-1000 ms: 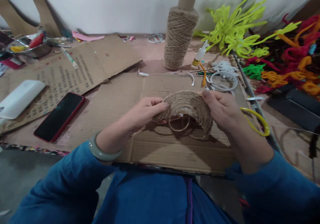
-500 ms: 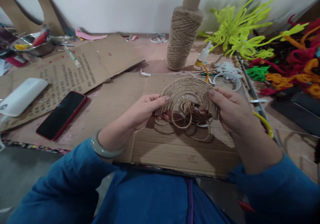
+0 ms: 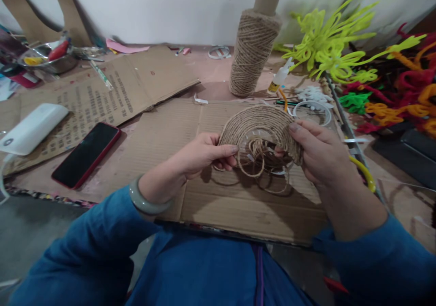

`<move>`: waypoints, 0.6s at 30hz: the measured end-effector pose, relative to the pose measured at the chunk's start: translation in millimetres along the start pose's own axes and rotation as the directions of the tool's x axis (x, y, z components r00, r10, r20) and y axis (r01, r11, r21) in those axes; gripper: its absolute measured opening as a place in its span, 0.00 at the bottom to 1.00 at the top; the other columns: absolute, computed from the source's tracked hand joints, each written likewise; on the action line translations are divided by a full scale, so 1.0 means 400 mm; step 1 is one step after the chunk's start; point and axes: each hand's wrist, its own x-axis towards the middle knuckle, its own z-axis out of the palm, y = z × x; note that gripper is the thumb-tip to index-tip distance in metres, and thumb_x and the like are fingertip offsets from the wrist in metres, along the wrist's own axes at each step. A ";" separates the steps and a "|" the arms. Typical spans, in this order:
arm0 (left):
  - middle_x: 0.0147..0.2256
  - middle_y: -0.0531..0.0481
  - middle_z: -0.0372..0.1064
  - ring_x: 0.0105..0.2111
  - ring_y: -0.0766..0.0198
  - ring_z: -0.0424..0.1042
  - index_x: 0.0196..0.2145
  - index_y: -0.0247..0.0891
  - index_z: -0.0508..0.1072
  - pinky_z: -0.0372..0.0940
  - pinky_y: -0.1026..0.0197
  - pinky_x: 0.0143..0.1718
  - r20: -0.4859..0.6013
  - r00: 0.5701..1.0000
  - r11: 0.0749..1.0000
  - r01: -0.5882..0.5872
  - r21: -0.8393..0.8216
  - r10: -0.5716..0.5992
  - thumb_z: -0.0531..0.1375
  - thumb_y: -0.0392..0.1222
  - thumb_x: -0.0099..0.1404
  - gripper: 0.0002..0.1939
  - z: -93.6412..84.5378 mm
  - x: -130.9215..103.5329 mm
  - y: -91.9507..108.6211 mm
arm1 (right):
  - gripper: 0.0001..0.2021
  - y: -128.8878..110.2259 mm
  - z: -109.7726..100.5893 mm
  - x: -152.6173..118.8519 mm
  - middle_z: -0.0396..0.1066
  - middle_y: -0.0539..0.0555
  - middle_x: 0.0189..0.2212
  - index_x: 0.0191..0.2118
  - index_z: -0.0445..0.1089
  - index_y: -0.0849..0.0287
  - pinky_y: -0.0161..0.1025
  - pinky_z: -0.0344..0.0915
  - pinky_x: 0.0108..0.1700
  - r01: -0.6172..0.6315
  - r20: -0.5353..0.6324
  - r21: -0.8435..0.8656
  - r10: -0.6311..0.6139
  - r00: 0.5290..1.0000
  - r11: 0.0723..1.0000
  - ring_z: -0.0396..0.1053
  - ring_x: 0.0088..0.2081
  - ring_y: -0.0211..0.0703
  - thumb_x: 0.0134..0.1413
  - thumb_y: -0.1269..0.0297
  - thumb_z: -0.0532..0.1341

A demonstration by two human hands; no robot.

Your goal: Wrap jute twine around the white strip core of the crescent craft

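Note:
An arch of jute twine (image 3: pixel 260 117), laid in close curved rows, is held up over the cardboard sheet (image 3: pixel 163 137). My right hand (image 3: pixel 318 153) grips its right end, thumb on top and fingers partly hidden behind. At the lower left end, my left hand (image 3: pixel 213 153) pinches the twine between thumb and fingers. A loose loop of twine (image 3: pixel 252 174) hangs from near the left thumb. Beneath and behind the arch lies a tangled coil of twine (image 3: pixel 259 149), partly covered.
Behind stands a tall spool of jute twine (image 3: pixel 254 51), beside a small glue bottle (image 3: pixel 279 76) and a white ring (image 3: pixel 311 110). A phone (image 3: pixel 86 156) and a white device (image 3: pixel 34 128) lie left. Yellow fuzzy flowers (image 3: pixel 330 47) rise at the right.
My left hand has moved slightly down along the arch's left end, and its thumb now pinches at the twine there. My right hand keeps its hold. The view has shifted a little.

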 end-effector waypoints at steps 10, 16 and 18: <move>0.20 0.48 0.72 0.20 0.71 0.70 0.22 0.30 0.74 0.60 0.70 0.21 -0.025 1.000 1.000 0.013 0.014 -0.013 0.65 0.42 0.56 0.12 0.001 0.003 0.003 | 0.13 0.003 0.006 0.001 0.69 0.47 0.16 0.24 0.73 0.57 0.31 0.67 0.17 0.021 -0.016 0.021 -0.020 1.000 1.000 0.64 0.16 0.33 0.33 0.55 0.73; 0.19 0.49 0.71 0.18 0.72 0.69 0.20 0.30 0.74 0.60 0.70 0.21 -0.041 0.999 0.999 0.004 0.042 -0.003 0.61 0.38 0.59 0.12 0.007 0.002 0.002 | 0.14 0.007 0.005 -0.001 0.66 0.47 0.14 0.22 0.71 0.56 0.31 0.64 0.15 0.017 0.023 0.007 -0.017 1.000 1.000 0.65 0.15 0.35 0.36 0.53 0.72; 0.19 0.50 0.72 0.18 0.72 0.69 0.21 0.30 0.74 0.60 0.70 0.21 -0.035 0.999 1.000 -0.002 0.026 0.003 0.62 0.38 0.58 0.11 0.006 0.002 0.001 | 0.14 0.006 0.004 0.000 0.67 0.47 0.15 0.23 0.71 0.55 0.31 0.64 0.15 0.021 0.019 0.000 -0.021 1.000 1.000 0.64 0.16 0.35 0.36 0.53 0.72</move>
